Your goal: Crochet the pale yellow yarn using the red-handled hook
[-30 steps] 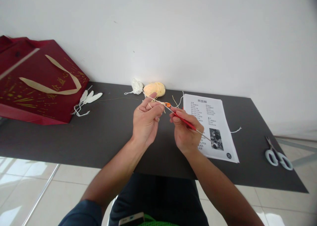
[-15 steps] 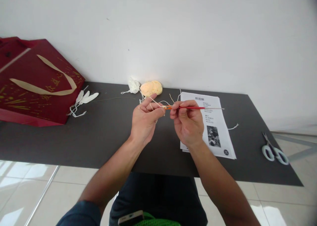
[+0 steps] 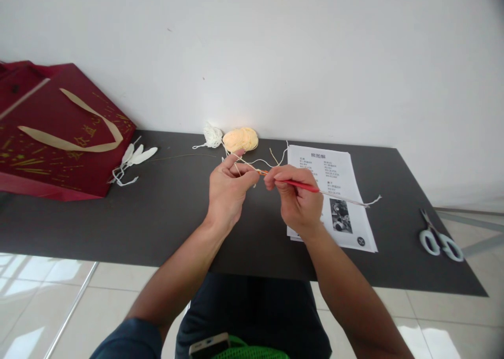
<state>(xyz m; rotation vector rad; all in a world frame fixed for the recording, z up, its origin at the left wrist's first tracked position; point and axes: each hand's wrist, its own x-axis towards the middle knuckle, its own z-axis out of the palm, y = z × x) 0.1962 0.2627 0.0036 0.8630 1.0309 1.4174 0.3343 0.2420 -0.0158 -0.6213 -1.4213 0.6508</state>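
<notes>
My right hand (image 3: 297, 201) is closed around a red crochet hook (image 3: 303, 185), whose metal shaft points right over the printed sheet (image 3: 334, 191). My left hand (image 3: 227, 188) is closed on pale yarn (image 3: 252, 163), pinching it at the hook's tip with the index finger raised. The strand runs back to a peach yarn ball (image 3: 240, 138) by the wall. Both hands hover just above the dark table (image 3: 165, 212).
A red gift bag (image 3: 59, 133) lies at the far left, with white crocheted pieces (image 3: 136, 157) beside it. A small white yarn tuft (image 3: 212, 135) sits next to the peach ball. White-handled scissors (image 3: 439, 239) lie at the right end. A phone (image 3: 208, 345) rests on my lap.
The hook's rear end swung from down-right to level, and now tilts slightly down to the right again. My hands stayed together at the yarn. The view shifted a little.
</notes>
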